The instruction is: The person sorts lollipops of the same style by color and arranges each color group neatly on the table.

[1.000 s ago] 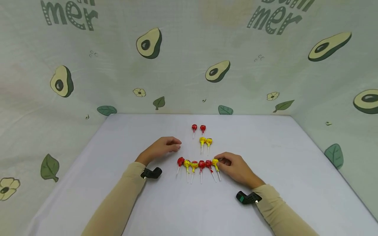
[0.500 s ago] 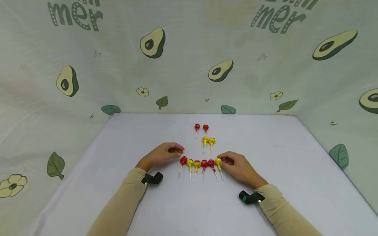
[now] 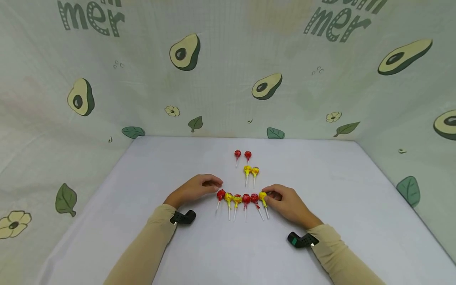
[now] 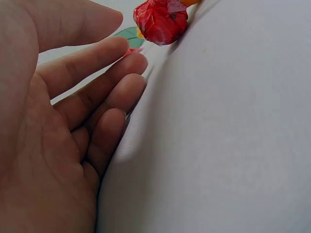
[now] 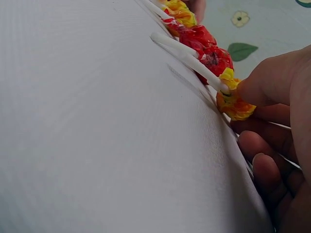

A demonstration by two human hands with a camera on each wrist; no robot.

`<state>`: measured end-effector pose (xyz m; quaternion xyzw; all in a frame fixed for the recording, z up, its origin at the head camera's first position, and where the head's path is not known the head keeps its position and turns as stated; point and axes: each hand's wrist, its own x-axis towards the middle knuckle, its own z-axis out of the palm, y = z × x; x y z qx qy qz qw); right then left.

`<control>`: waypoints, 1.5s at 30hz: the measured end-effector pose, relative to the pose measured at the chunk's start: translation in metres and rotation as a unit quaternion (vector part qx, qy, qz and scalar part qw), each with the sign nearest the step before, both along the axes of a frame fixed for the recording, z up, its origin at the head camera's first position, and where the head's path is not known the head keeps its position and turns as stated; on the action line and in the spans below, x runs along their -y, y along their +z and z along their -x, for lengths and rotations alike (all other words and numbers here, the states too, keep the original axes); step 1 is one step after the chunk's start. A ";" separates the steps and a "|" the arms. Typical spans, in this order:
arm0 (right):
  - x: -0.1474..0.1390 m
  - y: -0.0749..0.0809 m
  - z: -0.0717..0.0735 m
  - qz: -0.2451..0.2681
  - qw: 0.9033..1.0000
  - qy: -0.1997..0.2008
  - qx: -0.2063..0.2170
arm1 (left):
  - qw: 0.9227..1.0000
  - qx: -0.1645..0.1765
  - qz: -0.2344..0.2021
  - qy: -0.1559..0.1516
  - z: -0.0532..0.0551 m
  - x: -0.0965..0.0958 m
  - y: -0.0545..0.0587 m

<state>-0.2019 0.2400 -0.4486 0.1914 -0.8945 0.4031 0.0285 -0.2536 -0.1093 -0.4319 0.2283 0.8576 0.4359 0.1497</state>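
Note:
Several wrapped lollipops lie in a gently curved row on the white table, sticks toward me. At its right end my right hand pinches a yellow lollipop by its head; in the right wrist view the thumb lies against the wrapper. My left hand rests beside the left end, fingers loosely bent and holding nothing. A red lollipop is just off its fingertips, as the left wrist view also shows with the red wrapper. Between the ends are yellow lollipops and red lollipops.
Farther back lie two yellow lollipops side by side, and beyond them two red lollipops. A printed cloth with avocados hangs behind the white table. Each wrist wears a black camera.
My left hand has come down toward me, closer to the red lollipop at the row's left end. My right hand keeps its hold on the yellow lollipop. The head view has shifted slightly.

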 end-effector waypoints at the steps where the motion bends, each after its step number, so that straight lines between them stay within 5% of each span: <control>1: 0.000 0.000 0.000 0.000 1.000 0.002 0.002 | 1.000 -0.001 0.001 0.002 0.000 0.000 0.000; 45: -0.001 0.004 0.000 -0.013 1.000 -0.002 0.000 | 0.999 -0.020 0.020 0.027 0.004 -0.007 -0.007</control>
